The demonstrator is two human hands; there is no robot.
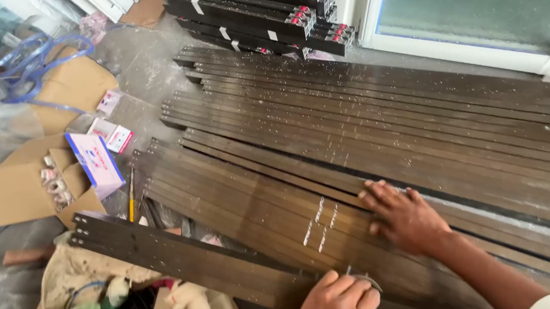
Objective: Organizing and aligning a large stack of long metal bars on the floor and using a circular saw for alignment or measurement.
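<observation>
At the near edge, the left hand [339,297] is curled shut around a thin curved metal piece [371,282], too small to tell what kind, and it rests on a dark brown bar [186,256] that runs from near right towards the left. Left of it lies an open cloth bag [74,278] with rags and a green thing inside. Just beyond, the right hand [403,215] lies flat, fingers spread open, gripping nothing, pressed on the near row of dark brown metal profiles [258,193] laid side by side on the floor; pale metal shavings [321,224] sit on them just left of the hand. To the left are a yellow pencil [131,203], a blue-and-white carton [95,161] and open cardboard boxes [13,190]. Farther off lie more profiles [379,99], then a stack of black profiles [261,14], blue tubing [25,61] at far left and a white-framed frosted pane [468,13] at far right.
</observation>
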